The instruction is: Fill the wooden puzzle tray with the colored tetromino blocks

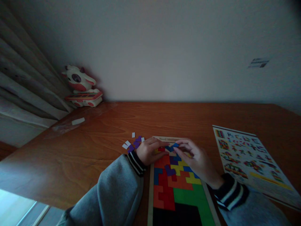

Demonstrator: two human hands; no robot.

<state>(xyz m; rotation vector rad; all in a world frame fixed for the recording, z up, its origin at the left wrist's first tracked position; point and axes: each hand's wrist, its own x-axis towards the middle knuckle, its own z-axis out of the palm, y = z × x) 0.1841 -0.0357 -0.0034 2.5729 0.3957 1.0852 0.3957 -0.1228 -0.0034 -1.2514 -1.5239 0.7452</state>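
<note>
A wooden tray puzzle [150,188] lies before me, filled with red, orange, yellow, green, blue and purple block-shaped pieces, with a black area at its near end. My right hand [196,158] pinches a blue puzzle piece [173,147] between thumb and fingers above the far part of the tray. From the left, my left hand [151,150] reaches over the tray's far left corner, its thumb and fingers stretched out and apart beside the blue piece. Whether its fingertips touch that piece, I cannot tell. A purple piece [169,170] sits at an angle on top of other pieces.
Several loose purple pieces [136,144] and small white pieces [126,144] lie left of the tray. On the right is a printed pattern sheet [251,163]. A toy cow with a keyboard [82,86] stands at the back left, near a curtain [25,72]. A wall closes off the wooden table [113,125].
</note>
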